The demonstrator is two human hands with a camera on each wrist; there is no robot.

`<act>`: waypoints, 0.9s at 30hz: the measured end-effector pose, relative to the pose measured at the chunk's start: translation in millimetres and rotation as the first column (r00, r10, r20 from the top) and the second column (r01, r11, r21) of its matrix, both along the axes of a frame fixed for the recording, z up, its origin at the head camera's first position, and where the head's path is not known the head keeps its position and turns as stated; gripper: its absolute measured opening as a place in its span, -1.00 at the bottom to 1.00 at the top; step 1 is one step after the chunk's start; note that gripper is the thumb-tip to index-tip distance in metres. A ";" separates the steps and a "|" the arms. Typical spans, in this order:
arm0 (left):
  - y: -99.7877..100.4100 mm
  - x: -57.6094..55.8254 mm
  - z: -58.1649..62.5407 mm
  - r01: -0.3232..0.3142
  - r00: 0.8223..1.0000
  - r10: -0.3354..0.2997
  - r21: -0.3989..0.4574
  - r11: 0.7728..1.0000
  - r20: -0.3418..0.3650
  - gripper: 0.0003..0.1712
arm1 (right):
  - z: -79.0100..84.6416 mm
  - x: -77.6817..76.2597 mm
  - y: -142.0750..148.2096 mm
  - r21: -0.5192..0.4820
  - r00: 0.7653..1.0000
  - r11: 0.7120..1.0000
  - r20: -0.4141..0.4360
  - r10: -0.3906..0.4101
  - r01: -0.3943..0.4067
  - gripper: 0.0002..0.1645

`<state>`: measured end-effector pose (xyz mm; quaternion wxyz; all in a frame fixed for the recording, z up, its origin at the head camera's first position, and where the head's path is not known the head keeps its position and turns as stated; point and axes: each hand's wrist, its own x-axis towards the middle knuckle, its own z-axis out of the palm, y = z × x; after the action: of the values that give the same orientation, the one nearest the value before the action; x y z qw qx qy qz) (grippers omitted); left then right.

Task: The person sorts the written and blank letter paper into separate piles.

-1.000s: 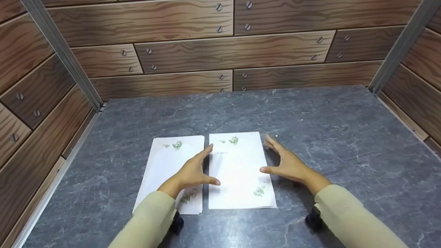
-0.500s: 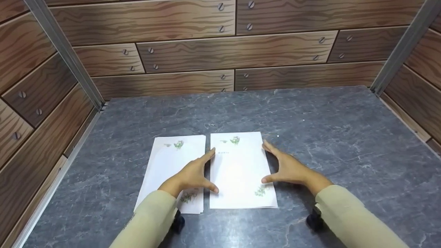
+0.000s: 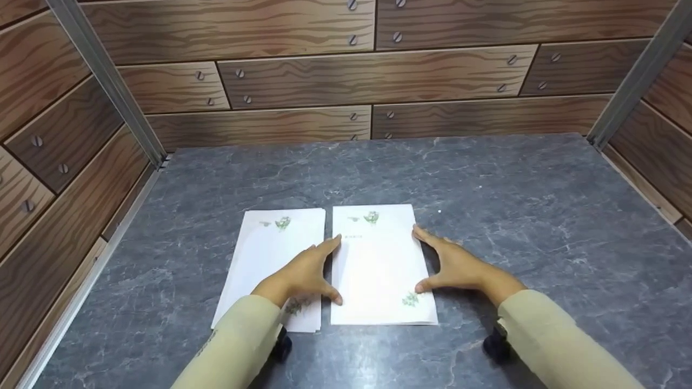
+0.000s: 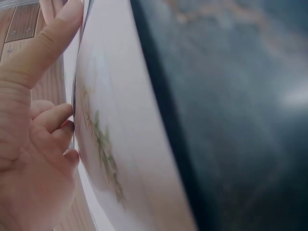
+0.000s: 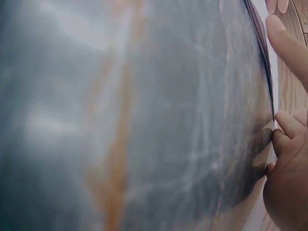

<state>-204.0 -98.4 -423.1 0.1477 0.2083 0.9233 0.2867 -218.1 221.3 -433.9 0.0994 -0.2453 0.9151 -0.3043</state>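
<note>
A stack of white paper sheets [image 3: 381, 270], with small green plant prints at top and lower right, lies flat between my hands. My left hand [image 3: 303, 273] reaches over the neighbouring stack, its fingertips and thumb at the left edge of the sheets. My right hand [image 3: 459, 265] is at their right edge, thumb [image 3: 426, 283] near the lower right print. Both hands have thumb and fingers spread apart. To the left lies a second stack of similar printed paper [image 3: 265, 254], partly hidden under my left hand and forearm. In the right wrist view the fingertips [image 5: 275, 23] meet the paper's thin edge.
Both stacks rest on a grey marbled tabletop [image 3: 540, 227], a narrow gap between them. Wood-patterned panels [image 3: 303, 81] close off the back and both sides, with metal posts [image 3: 108, 81] at the corners. Dark wrist devices [image 3: 496, 346] sit below the sleeves.
My right hand has come in to the right edge of the sheets, its thumb sliding toward the near end. My left thumb has also moved slightly nearer. The view has shifted a little.
</note>
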 end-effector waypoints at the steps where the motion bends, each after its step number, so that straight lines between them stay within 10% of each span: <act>1: 0.3 0.0 0.0 -0.001 1.000 0.001 -0.010 1.000 -0.001 0.46 | 0.1 0.1 0.0 0.005 1.000 1.000 -0.004 0.004 -0.004 0.50; 27: 1.2 3.3 2.7 -0.009 1.000 0.008 -0.089 0.996 -0.011 0.33 | 2.7 2.0 -0.1 0.048 1.000 0.999 -0.012 0.021 -0.020 0.29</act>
<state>-200.8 -97.2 -420.4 0.1507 0.1992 0.9368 0.2448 -216.1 221.2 -431.2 0.1025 -0.2543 0.9201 -0.2799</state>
